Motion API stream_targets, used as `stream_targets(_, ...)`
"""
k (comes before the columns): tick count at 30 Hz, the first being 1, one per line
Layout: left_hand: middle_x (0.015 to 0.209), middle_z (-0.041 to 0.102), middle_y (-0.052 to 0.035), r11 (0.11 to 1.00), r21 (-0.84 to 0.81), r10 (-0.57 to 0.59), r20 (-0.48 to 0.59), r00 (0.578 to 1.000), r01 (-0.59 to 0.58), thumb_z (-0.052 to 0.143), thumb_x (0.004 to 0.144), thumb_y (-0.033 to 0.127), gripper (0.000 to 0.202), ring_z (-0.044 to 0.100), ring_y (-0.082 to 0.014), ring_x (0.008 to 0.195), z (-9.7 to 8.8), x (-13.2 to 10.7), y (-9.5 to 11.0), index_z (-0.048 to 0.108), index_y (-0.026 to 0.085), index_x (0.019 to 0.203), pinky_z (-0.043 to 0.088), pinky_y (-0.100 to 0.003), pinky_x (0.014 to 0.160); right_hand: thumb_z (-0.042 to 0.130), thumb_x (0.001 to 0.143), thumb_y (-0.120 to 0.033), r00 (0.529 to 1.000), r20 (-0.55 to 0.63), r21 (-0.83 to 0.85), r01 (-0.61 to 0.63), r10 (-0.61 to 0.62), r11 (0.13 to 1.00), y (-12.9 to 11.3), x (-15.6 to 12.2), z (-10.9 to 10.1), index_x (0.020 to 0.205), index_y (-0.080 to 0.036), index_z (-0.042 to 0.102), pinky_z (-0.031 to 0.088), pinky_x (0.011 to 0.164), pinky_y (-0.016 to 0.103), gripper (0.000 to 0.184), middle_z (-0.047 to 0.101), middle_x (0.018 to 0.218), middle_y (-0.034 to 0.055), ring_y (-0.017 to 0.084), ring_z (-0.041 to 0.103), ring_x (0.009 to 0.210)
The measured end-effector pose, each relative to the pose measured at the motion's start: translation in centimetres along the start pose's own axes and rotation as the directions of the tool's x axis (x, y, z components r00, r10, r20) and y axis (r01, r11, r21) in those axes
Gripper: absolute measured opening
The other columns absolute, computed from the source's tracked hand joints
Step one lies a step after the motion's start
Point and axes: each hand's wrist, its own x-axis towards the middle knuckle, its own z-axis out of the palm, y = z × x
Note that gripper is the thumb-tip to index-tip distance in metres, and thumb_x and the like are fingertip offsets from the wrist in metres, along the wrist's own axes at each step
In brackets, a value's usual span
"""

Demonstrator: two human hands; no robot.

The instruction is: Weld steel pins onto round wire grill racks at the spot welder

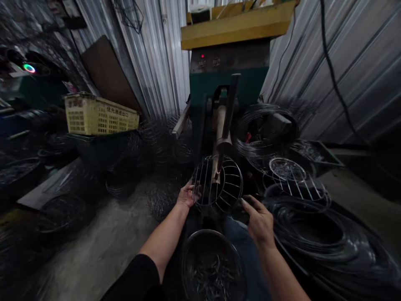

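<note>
Round silver wire cage, slipped over green machine's rod, axis toward machine; left hand gripping its left rim, right hand curled, apparently empty, just right of it.

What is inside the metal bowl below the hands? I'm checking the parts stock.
The metal bowl holds a loose heap of small metal pieces. The bowl's bottom beneath them is covered.

Legible marking: one line of dark Chinese characters, apparently "优先通道出口", is printed along the upper side wall of the yellow plastic crate. Individual characters are blurred; the reading is uncertain. Other surfaces carry no readable text, numbers or brand marks.
</note>
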Motion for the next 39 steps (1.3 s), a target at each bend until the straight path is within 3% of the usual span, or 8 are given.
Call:
stream_targets(8, 0.114, 0.072, -0.0052, 0.996, 0.056, 0.062, 0.154, 0.986, -0.071, 0.058, 0.06, 0.002, 0.062, 0.072, -0.02, 0.094, -1.9, 1.5, -0.7, 0.067, 0.025, 0.117, 0.055, -0.027, 0.066, 0.094, 0.05, -0.043, 0.999, 0.04, -0.01, -0.032, 0.032, 0.999, -0.4, 1.4, -0.8, 0.094, -0.016, 0.076, 0.047, 0.044, 0.025, 0.055, 0.074, 0.073, 0.0031, 0.016, 0.063, 0.053)
stream_targets(14, 0.095, 0.071, -0.0051, 0.919, 0.39, 0.017, 0.109, 0.994, -0.059, 0.06, 0.041, -0.008, 0.073, 0.069, -0.0212, 0.084, -0.7, 1.8, 1.2, 0.071, 0.019, 0.107, 0.047, -0.02, 0.055, 0.091, 0.049, -0.04, 0.993, -0.062, -0.126, 0.094, -0.103, 0.988, -0.8, 3.7, -2.5, 0.086, -0.017, 0.077, 0.057, 0.067, 0.032, 0.045, 0.073, 0.076, 0.0019, 0.02, 0.069, 0.073)
stream_targets(21, 0.101, 0.072, -0.0037, 0.84, 0.357, 0.376, 0.159, 0.913, -0.408, 0.071, 0.031, -0.014, 0.09, 0.063, -0.0206, 0.099, 0.4, 0.3, 3.6, 0.072, 0.019, 0.115, 0.051, -0.021, 0.072, 0.076, 0.064, -0.049, 0.932, -0.006, -0.543, 0.301, -0.362, 0.784, -1.9, 2.5, -3.6, 0.095, -0.018, 0.079, 0.05, 0.1, 0.05, 0.044, 0.077, 0.101, 0.0111, 0.033, 0.069, 0.102)
stream_targets(24, 0.108, 0.073, -0.0049, 0.815, 0.355, 0.417, 0.192, 0.889, -0.459, 0.073, 0.032, -0.014, 0.088, 0.062, -0.023, 0.11, -0.4, 0.1, 4.4, 0.074, 0.019, 0.114, 0.051, -0.023, 0.081, 0.067, 0.075, -0.051, 0.824, 0.196, -0.622, 0.523, -0.531, 0.582, -1.8, 0.5, -2.6, 0.096, -0.019, 0.079, 0.052, 0.097, 0.047, 0.04, 0.077, 0.103, 0.0124, 0.032, 0.07, 0.099)
stream_targets(28, 0.117, 0.072, -0.0081, 0.836, 0.369, 0.37, 0.165, 0.914, -0.406, 0.073, 0.028, -0.01, 0.093, 0.061, -0.0293, 0.115, -2.4, 1.1, 4.5, 0.073, 0.018, 0.117, 0.051, -0.028, 0.083, 0.058, 0.09, -0.043, 0.58, 0.498, -0.564, 0.781, -0.644, 0.267, -1.2, -2.6, -0.2, 0.101, -0.02, 0.077, 0.057, 0.084, 0.037, 0.032, 0.077, 0.099, 0.0097, 0.025, 0.073, 0.089)
stream_targets(32, 0.12, 0.071, -0.0105, 0.831, 0.379, 0.359, 0.195, 0.913, -0.408, 0.075, 0.03, -0.006, 0.099, 0.063, -0.0295, 0.113, -3.8, 2.1, 4.0, 0.068, 0.016, 0.127, 0.05, -0.034, 0.09, 0.052, 0.097, -0.034, 0.439, 0.611, -0.524, 0.848, -0.659, 0.079, -1.0, -4.2, 1.1, 0.103, -0.018, 0.075, 0.057, 0.079, 0.032, 0.029, 0.078, 0.096, 0.008, 0.021, 0.074, 0.084)
stream_targets(35, 0.118, 0.071, -0.0097, 0.803, 0.39, 0.377, 0.255, 0.891, -0.451, 0.075, 0.034, -0.005, 0.1, 0.063, -0.0278, 0.114, -4.1, 2.4, 3.8, 0.066, 0.015, 0.132, 0.048, -0.037, 0.1, 0.053, 0.096, -0.038, 0.477, 0.591, -0.576, 0.814, -0.651, 0.073, -1.2, -3.8, 1.0, 0.103, -0.017, 0.075, 0.057, 0.079, 0.033, 0.031, 0.078, 0.097, 0.009, 0.022, 0.074, 0.084)
stream_targets(39, 0.124, 0.069, -0.0128, 0.739, 0.436, 0.405, 0.322, 0.856, -0.513, 0.079, 0.041, 0.001, 0.099, 0.06, -0.032, 0.123, -4.3, 2.5, 3.8, 0.061, 0.012, 0.138, 0.043, -0.045, 0.111, 0.057, 0.091, -0.048, 0.635, 0.47, -0.693, 0.696, -0.613, 0.19, -2.0, -3.1, 0.7, 0.102, -0.017, 0.076, 0.056, 0.081, 0.037, 0.038, 0.078, 0.098, 0.0101, 0.026, 0.074, 0.087)
